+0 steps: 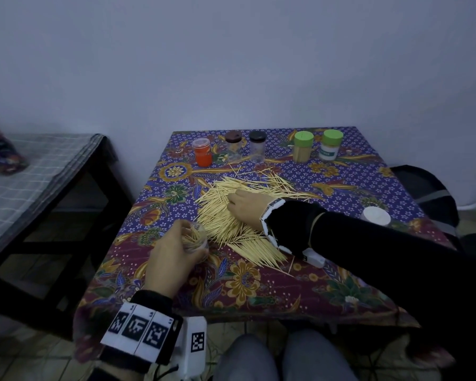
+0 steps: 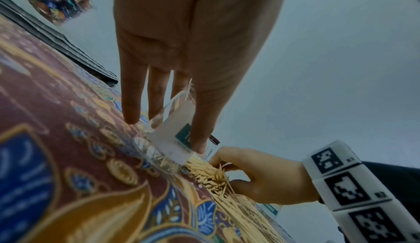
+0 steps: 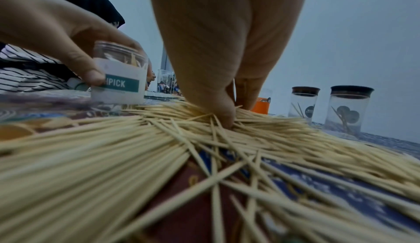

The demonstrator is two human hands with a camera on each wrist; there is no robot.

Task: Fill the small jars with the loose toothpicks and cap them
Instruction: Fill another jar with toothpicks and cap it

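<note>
Left hand (image 1: 173,257) grips the open jar (image 3: 120,78) at the desk's near-left; right hand (image 1: 246,209) pinches into the toothpick pile (image 1: 242,215) beside it. Crossed sticks could snag, scattering some.

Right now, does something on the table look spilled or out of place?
Yes. A big heap of toothpicks lies loose on the cloth, some strays pointing all ways. That is the task's material. The left hand grips an open jar; the right hand pinches picks. A white cap lies apart.
</note>
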